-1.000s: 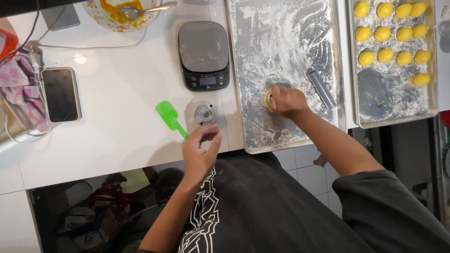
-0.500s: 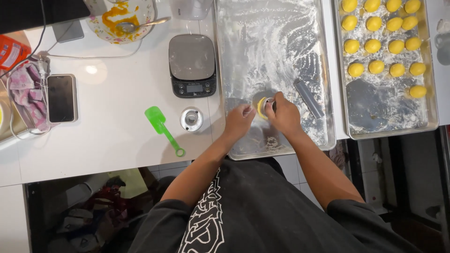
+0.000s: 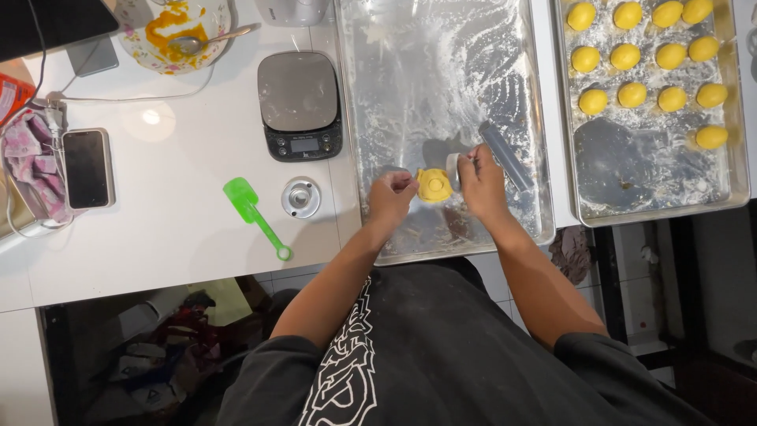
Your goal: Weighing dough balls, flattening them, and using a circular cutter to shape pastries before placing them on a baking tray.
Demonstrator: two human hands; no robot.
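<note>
While the right hand point(image 3: 482, 180) grips a small white mould, the loosely curled, empty left hand point(image 3: 392, 194) sits at nine o'clock of the flat yellow dough piece point(image 3: 434, 185). Gentle, even fingertip pressure probably suits it on the floured metal tray point(image 3: 410, 63).

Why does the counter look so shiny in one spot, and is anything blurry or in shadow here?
In the head view, a lamp overhead leaves a round glare patch on the glossy white countertop; the floured steel baking tray reflects light unevenly; both hands, left hand and right hand, and the flattened yellow dough piece look sharp; the space under the counter lies in dark shadow.
</note>
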